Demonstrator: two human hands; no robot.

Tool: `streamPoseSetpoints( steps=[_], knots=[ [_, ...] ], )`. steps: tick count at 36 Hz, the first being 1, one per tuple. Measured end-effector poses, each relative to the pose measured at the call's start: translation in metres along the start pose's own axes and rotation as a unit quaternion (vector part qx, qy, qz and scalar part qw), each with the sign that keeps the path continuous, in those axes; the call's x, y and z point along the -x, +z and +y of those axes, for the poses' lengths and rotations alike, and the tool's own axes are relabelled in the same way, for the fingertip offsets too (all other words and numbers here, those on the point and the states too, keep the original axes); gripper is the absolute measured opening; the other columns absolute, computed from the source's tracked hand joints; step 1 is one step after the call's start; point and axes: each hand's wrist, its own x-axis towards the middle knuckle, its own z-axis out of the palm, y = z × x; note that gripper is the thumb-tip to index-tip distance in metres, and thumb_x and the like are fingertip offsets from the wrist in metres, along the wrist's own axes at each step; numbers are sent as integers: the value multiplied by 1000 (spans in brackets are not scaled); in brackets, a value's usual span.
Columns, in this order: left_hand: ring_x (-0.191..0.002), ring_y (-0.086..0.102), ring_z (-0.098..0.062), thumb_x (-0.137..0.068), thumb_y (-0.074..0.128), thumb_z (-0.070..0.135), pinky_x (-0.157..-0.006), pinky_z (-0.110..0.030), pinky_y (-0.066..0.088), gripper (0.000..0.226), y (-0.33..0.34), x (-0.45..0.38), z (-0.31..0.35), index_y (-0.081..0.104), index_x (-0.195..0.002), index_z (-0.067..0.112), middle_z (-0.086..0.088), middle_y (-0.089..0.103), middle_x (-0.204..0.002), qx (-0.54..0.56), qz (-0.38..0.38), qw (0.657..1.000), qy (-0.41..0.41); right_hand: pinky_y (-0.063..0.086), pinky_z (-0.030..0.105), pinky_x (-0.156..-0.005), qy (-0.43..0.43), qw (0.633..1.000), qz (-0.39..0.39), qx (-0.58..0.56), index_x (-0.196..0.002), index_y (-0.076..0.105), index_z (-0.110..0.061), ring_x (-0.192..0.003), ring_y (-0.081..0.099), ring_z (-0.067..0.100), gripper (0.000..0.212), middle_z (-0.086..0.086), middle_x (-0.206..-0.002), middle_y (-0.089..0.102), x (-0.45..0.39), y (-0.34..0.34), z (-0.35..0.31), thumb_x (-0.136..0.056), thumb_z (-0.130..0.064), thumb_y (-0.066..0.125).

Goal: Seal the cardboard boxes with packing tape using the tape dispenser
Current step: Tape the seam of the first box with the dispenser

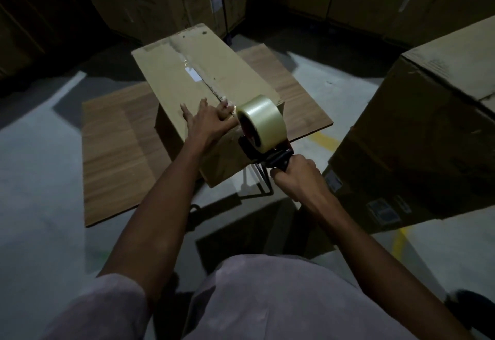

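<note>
My left hand (pixel 207 120) and right hand (pixel 294 176) are bare, with no gloves, rings or watch that I can make out; both forearms are bare up to the short sleeves; my shirt (pixel 267 299) is a pale, lilac-grey cloth, plain and unmarked, softly creased across the front; its left sleeve (pixel 107 307) ends just above the elbow in a loose, rounded hem; the right sleeve lies outside the picture.

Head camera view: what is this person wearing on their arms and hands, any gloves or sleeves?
No gloves: the left hand and the right hand are both bare, with no watch, ring or band visible. The forearms are uncovered too. Short, pale lilac-grey sleeves of a plain shirt end above the elbows. The light is dim, so finer detail cannot be made out.
</note>
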Motion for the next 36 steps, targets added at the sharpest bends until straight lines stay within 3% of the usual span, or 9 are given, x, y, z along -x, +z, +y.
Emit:
streamPoseSetpoints(
  steps=[3,7,11,16,22,28,31,34,36],
  knots=[
    [-154,18,-29,-87,32,79,-109,-73,-20,70,-2,1,1,61,-137,39,17,42,-156,-3,2,1000,5,59,51,-61,15,1000,-13,-8,-80,59,-16,-66,65,35,27,10,-72,64,4,-3,2,-80,-43,55],
    [-154,17,-29,-81,23,81,-110,-74,-18,81,-4,1,3,54,-143,40,19,38,-159,-21,-9,1000,4,47,39,-53,27,1000,-4,9,-78,56,-21,-60,58,26,21,3,-68,59,7,5,7,-81,-42,57],
    [-154,16,-29,-95,34,70,-110,-76,-14,63,0,-3,-1,46,-149,40,18,33,-162,-47,-24,999,7,57,42,-62,35,999,-4,33,-91,61,-18,-67,63,26,20,5,-79,64,1,24,6,-91,-37,64],
    [-155,15,-29,-98,36,68,-111,-74,-14,62,0,-5,-3,43,-152,38,16,31,-163,-51,-37,998,16,51,38,-61,55,998,-5,25,-96,60,-13,-72,63,28,21,7,-83,64,-9,41,1,-91,-32,67],
    [-153,23,-30,-102,37,59,-114,-69,-13,58,-8,-8,-14,39,-155,35,-5,34,-163,-83,-58,992,79,47,36,-58,65,998,11,18,-90,59,-15,-69,62,31,19,8,-79,63,-17,47,-8,-89,-33,64],
    [-155,17,-26,-108,33,47,-118,-68,-2,52,-9,-11,-27,34,-158,31,3,27,-166,-88,-65,982,151,38,28,-53,87,995,30,30,-88,60,-17,-65,60,26,20,5,-76,63,-25,50,-19,-84,-36,63],
    [-155,17,-26,-109,30,41,-119,-66,1,50,-7,-12,-27,35,-157,31,3,28,-166,-83,-59,984,148,46,33,-53,86,994,40,49,-88,60,-14,-66,61,28,19,6,-77,64,-22,53,-19,-86,-32,65],
    [-155,19,-24,-110,28,42,-120,-64,3,49,-5,-10,-26,36,-157,32,3,29,-166,-84,-50,985,139,60,45,-67,93,992,45,75,-100,61,-11,-75,65,30,22,8,-87,65,-18,60,-19,-90,-30,68],
    [-155,18,-23,-110,26,45,-121,-64,4,50,-5,-10,-26,35,-157,33,4,28,-166,-89,-51,986,134,62,50,-74,103,990,50,87,-106,61,-10,-80,67,33,25,10,-92,66,-17,66,-21,-92,-30,69]
  ],
)
